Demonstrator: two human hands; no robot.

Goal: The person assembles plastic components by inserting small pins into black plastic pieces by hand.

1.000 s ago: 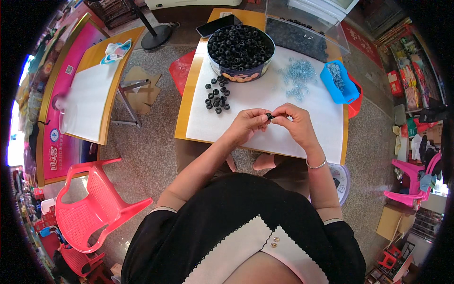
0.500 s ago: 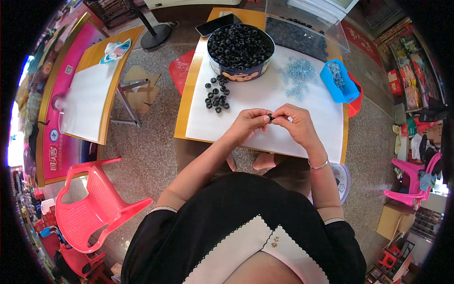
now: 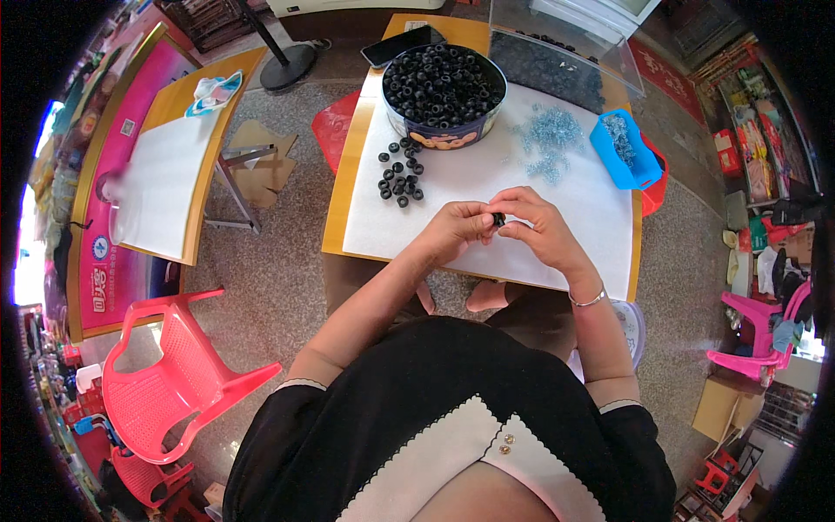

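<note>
One pink plastic armchair [image 3: 152, 396] stands far to the left of the fingers [image 3: 472, 209] and toward the body, with a second surface [image 3: 165, 109], partly under a white sheet, beyond it. Closer in, on the wood-edged main surface [image 3: 337, 222], a loose cluster of small black rings [image 3: 402, 181] sits on white paper [image 3: 461, 178], ahead and to the left of the fingers. A dark phone [image 3: 402, 46] lies well beyond them, just beside a round tub [image 3: 448, 139] heaped with similar rings. The left hand [image 3: 450, 230] pinches a single black ring [image 3: 498, 219] between thumb and forefinger, over the paper's near side. The right hand [image 3: 548, 230], a silver bangle [image 3: 590, 299] at its wrist, meets it from the opposite side, forefinger and thumb curved about the ring; whether these fingers grip it, one cannot tell. Ahead and to the right of the fingers, pale blue translucent bits [image 3: 548, 139] are scattered on the paper, a clear box [image 3: 544, 74] of dark pieces behind them. Farther right, a bright blue basket [image 3: 642, 174] holds more pale bits, beside a red object [image 3: 656, 196].
</note>
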